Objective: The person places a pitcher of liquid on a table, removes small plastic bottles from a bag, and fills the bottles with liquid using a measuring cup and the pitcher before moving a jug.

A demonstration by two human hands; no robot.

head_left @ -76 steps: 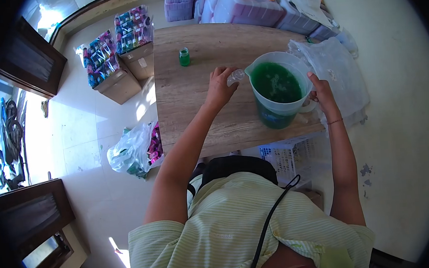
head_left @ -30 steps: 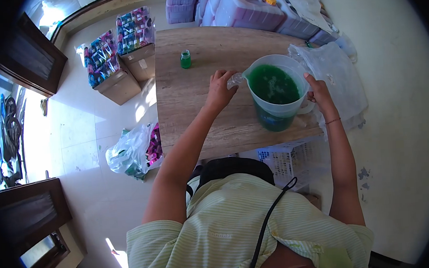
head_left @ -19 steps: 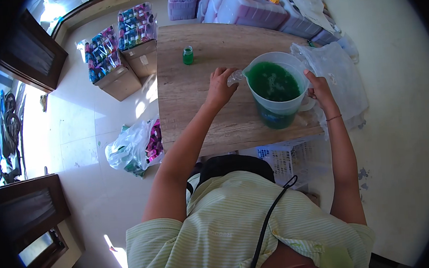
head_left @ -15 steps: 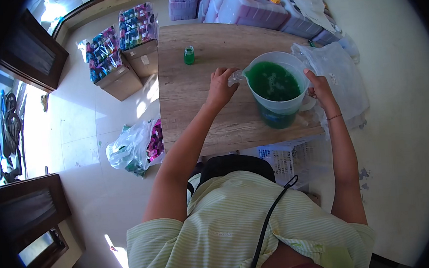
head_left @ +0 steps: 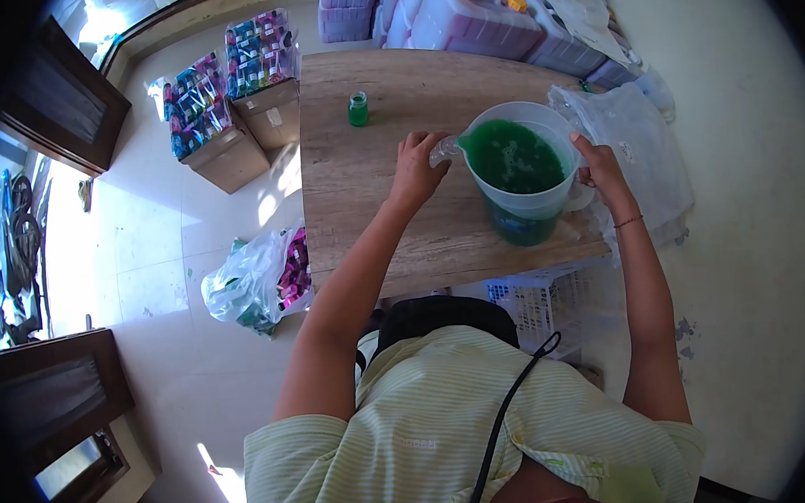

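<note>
A large translucent plastic measuring jug full of green liquid stands tilted slightly left over the wooden table. My right hand is closed round its handle. At the spout, my left hand grips a small clear jar, with the jar's mouth against or just under the lip. Whether any liquid is in that jar I cannot tell. A second small jar, holding green liquid, stands upright on the table beyond my left hand.
The wooden table has a crumpled clear plastic sheet at its right. Large jerrycans line the far side. Cardboard boxes with wrapped bottles, and a plastic bag, sit on the floor at left. A white crate is below.
Both hands, the jug and the jar keep almost the same positions. The view has shifted very slightly.
</note>
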